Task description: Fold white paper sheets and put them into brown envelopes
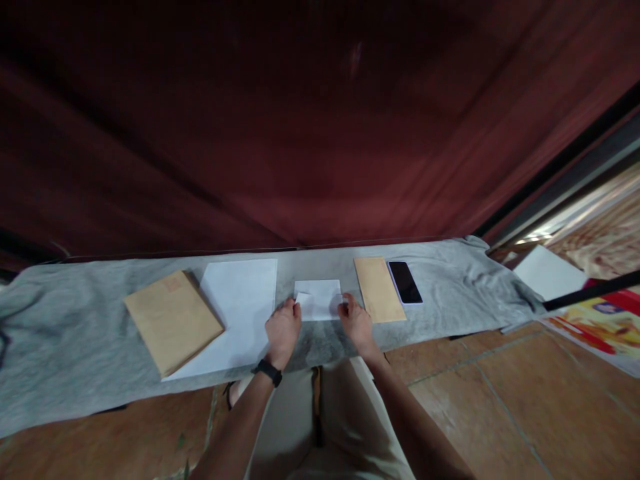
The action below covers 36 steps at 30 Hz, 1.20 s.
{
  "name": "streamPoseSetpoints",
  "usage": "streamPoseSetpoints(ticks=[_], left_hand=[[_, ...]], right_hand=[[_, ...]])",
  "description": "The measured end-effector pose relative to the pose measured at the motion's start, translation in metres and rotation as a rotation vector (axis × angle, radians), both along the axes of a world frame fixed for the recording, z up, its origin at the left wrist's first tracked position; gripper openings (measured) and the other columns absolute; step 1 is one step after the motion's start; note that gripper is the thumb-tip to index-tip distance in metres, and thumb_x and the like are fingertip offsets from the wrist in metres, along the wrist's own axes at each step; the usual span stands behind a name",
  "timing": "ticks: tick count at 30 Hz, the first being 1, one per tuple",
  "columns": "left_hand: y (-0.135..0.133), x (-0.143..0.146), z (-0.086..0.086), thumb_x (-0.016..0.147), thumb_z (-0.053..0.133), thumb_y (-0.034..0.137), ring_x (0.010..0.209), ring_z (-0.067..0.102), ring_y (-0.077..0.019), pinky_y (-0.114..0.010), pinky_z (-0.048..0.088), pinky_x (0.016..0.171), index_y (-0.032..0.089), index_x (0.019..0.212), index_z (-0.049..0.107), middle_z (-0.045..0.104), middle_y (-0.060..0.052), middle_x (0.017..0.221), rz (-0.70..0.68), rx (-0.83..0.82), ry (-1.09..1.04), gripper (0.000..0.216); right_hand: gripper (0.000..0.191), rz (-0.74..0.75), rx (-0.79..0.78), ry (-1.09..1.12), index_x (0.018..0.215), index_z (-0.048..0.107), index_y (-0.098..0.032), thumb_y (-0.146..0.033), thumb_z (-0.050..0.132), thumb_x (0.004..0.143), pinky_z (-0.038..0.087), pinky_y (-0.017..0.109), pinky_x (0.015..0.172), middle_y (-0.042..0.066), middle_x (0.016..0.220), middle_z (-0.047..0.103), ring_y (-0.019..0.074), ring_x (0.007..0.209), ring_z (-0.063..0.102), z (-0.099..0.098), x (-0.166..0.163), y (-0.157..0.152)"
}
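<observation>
A folded white sheet of paper (320,288) lies in front of me on the grey cloth, its near part lifted a little. My left hand (284,325) pinches its left side between thumb and fingers; a dark band circles that wrist. On the right side, my right hand (356,319) has its fingers closed on the paper's edge. Just beyond the right hand lies a single brown envelope (379,288). To the left of my left hand are larger white sheets (245,300), lying flat.
A stack of brown envelopes (173,320) overlaps the white sheets at left. A phone (405,283) with a dark screen rests beside the single envelope. Grey cloth (460,287) covers the narrow surface. A dark red panel (310,133) rises behind it; tiled floor (465,400) shows below.
</observation>
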<state>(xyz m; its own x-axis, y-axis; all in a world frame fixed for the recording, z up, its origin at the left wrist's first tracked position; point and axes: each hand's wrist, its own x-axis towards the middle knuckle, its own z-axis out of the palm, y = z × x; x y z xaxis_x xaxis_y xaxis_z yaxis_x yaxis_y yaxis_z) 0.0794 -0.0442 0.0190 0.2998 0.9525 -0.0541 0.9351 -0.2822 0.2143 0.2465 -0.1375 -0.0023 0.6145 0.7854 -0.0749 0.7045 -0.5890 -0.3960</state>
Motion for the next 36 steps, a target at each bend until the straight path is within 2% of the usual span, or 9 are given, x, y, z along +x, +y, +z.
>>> streamPoseSetpoints(ticks=[7,19,29,36], left_hand=[[0.005,0.004,0.005,0.102,0.039,0.036,0.088,0.073,-0.0245,-0.030,0.048,0.072,0.019,0.116,0.067,0.076,-0.013,0.093,0.017,-0.046,0.019,0.036],[0.009,0.006,0.006,0.103,0.036,0.037,0.088,0.074,-0.0250,-0.030,0.048,0.072,0.016,0.115,0.065,0.076,-0.014,0.092,-0.023,-0.008,0.053,0.037],[0.014,0.009,0.002,0.104,0.035,0.036,0.090,0.073,-0.0261,-0.032,0.049,0.074,0.016,0.116,0.064,0.075,-0.014,0.091,-0.028,0.024,0.031,0.038],[0.017,0.010,-0.002,0.104,0.035,0.036,0.086,0.073,-0.0265,-0.031,0.046,0.068,0.017,0.115,0.065,0.075,-0.012,0.086,-0.003,0.037,0.016,0.037]], right_hand=[[0.038,-0.020,-0.016,-0.018,0.138,0.054,-0.022,-0.031,0.047,0.102,0.052,0.026,0.079,0.007,0.092,0.077,0.0204,0.087,0.075,0.001,0.000,0.005],[0.036,-0.029,-0.055,-0.030,0.137,0.054,-0.022,-0.034,0.048,0.104,0.051,0.028,0.081,0.009,0.096,0.077,0.0220,0.091,0.075,0.005,0.001,0.014],[0.035,-0.031,-0.066,-0.053,0.135,0.056,-0.022,-0.036,0.047,0.105,0.053,0.031,0.082,0.011,0.095,0.077,0.0229,0.091,0.075,0.006,0.002,0.020],[0.034,-0.036,-0.051,-0.036,0.134,0.056,-0.021,-0.035,0.048,0.104,0.051,0.028,0.080,0.011,0.097,0.077,0.0220,0.091,0.075,0.008,0.003,0.019]])
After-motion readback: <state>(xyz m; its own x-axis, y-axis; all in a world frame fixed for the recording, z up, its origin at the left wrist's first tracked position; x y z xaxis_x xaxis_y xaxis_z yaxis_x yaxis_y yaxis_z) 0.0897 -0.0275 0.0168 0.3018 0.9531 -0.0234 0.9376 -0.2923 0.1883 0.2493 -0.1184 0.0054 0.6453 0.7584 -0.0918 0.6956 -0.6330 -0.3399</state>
